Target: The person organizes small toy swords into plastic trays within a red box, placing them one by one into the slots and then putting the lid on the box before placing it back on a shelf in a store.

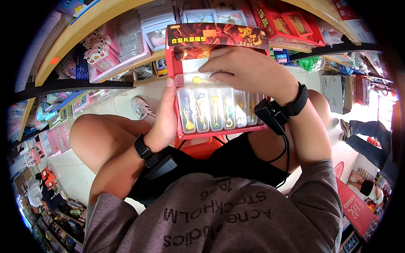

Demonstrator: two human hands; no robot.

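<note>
A red cardboard display box (221, 130) with a flame-printed header rests above my lap. My left hand (164, 109) grips its left side, thumb along the wall and fingers hidden. Inside, several clear plastic cases (215, 109) stand in a row, each with a small gold-coloured metal model weapon. Another clear case (190, 80) lies crosswise behind the row, a gold piece inside. My right hand (243, 68) reaches over the box from the right, its thumb and a finger at that case's right end. Whether they pinch it is not plain.
Wooden shelves (152, 62) hold boxed goods in front. A red box of gold ornaments (289, 27) stands at upper right. An orange-red stool (199, 148) shows between my knees. A cable (286, 158) hangs from my right wrist device. Other people (370, 132) are at the sides.
</note>
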